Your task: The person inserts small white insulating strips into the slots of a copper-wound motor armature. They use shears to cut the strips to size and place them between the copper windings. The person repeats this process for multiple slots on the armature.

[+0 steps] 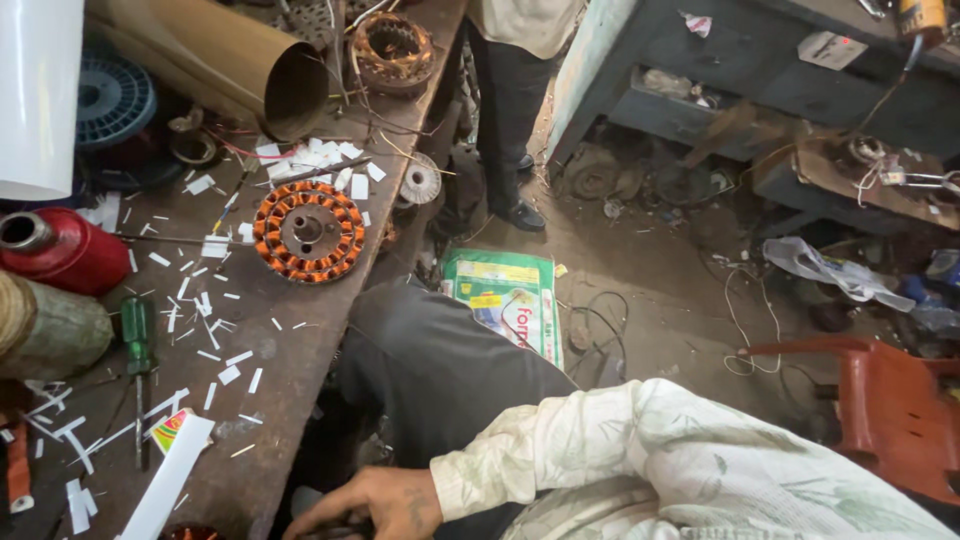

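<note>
My one visible hand (pixel 375 505) hangs low at the near edge of the workbench (pixel 290 350), fingers loosely spread and curled downward; the frame cuts off its tips, so I cannot tell if it grips anything, nor which hand it is. My patterned sleeve (pixel 640 450) reaches in from the right, forearm across my lap. The copper-wound stator (pixel 308 231) lies flat on the workbench, well apart from that hand, with a green-handled screwdriver (pixel 137 350) on the bench's near left.
</note>
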